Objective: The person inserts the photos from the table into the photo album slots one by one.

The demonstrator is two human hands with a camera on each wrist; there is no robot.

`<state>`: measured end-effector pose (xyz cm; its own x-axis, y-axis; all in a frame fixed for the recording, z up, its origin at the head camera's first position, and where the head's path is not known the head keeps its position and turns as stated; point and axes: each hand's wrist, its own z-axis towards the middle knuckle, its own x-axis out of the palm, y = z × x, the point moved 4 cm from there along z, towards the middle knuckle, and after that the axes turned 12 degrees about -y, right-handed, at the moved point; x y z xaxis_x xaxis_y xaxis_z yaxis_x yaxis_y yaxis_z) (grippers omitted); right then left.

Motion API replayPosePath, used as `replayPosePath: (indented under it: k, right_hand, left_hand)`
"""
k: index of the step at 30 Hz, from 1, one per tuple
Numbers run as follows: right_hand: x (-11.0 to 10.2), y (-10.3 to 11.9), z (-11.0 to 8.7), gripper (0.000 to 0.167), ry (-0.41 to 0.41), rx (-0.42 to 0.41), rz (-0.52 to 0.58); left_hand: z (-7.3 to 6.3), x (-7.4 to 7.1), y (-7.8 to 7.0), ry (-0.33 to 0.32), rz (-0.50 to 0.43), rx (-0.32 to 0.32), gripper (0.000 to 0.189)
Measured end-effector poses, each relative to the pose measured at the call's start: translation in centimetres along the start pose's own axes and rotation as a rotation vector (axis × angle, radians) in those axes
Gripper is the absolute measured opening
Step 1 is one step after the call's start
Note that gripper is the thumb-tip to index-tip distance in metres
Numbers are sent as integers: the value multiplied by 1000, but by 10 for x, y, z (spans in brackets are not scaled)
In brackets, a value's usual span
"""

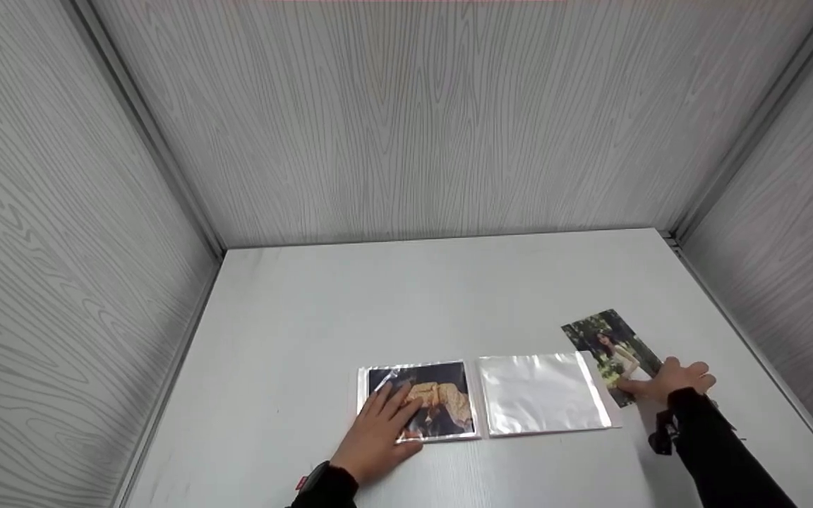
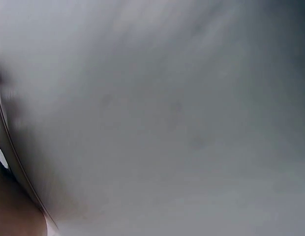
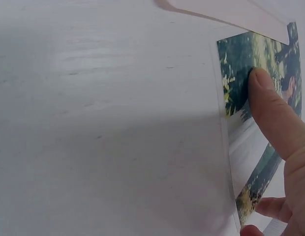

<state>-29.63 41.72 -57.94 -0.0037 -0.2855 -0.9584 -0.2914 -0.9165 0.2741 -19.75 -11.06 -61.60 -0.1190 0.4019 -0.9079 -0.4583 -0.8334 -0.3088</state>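
Plastic pockets face up on both pages of the photo album point(image 1: 478, 395), which lies open on the white bench point(image 1: 392, 296) before me. By my reckoning the spread is half filled: the left-hand pocket point(image 1: 363, 384) has its dark photo print with yellow patterned cloth point(image 1: 452, 402) in place, while the right-hand pocket point(image 1: 544, 395) is bare. What seems left is the loose photo print of a person among greenery point(image 1: 600, 346), askew at the album's right edge, one side apparently beneath the page border rather than inside the pocket. My right hand point(image 1: 675, 381) pinches that print, thumb on its face, fingers curled at an edge. My left hand point(image 1: 375, 434) lies flat across the filled page, fingers extended, gripping nothing. Sliding the loose print in looks, I judge, not yet begun.
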Motion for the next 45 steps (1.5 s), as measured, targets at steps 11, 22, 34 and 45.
replayPosePath:
  k: [11,22,34,45]
  right_hand:
    - [-20,13,-5,68,-213,34,264]
    - [-48,32,1,43,-388,35,475]
    - [-50,78,4,41,-292,-118,804]
    - [-29,125,-9,38,-15,-262,826]
  left_hand:
    - [0,-3,4,8,2,3,70]
    - [6,-7,3,25,-18,-35,70]
    - [21,-21,-2,-52,-11,-97,47]
    - [36,-23,-15,-42,-269,-150,29]
